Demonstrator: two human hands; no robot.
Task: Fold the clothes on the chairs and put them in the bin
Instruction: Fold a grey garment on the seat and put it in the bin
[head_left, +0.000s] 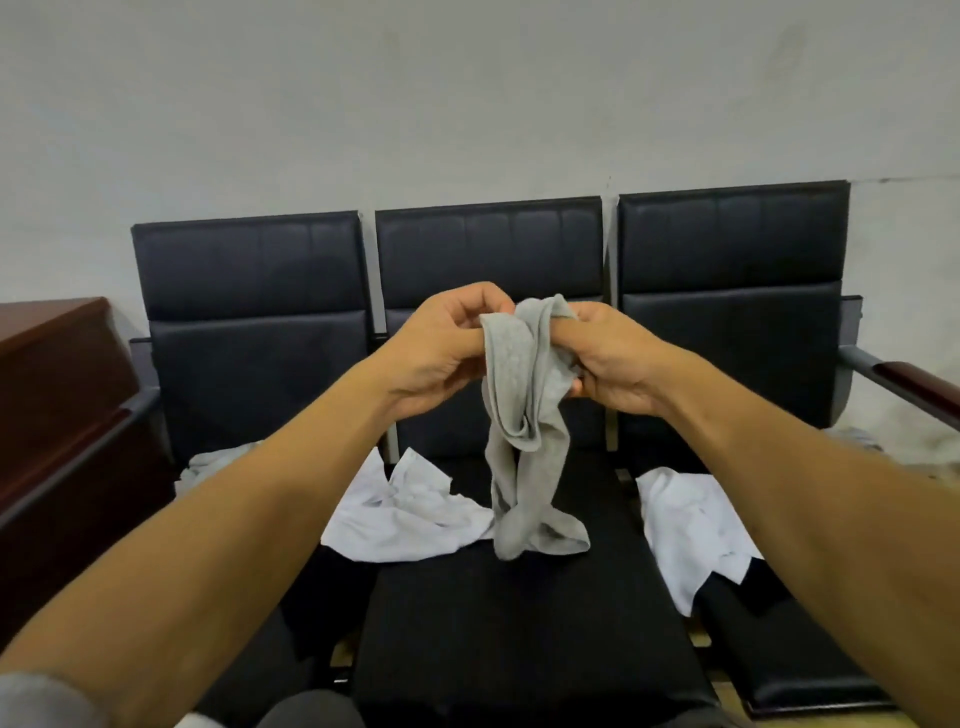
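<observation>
A waiting area or office lobby — three linked black padded chairs (488, 322) stand in a row against a plain scuffed white wall (467, 104), with a dark reddish wooden cabinet (57, 374) at the left.

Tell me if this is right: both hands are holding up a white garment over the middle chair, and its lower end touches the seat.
Not quite. The head view shows the garment held by the left hand and right hand is grey, not white. The rest stands: it hangs over the middle chair, lower end on the seat.
</observation>
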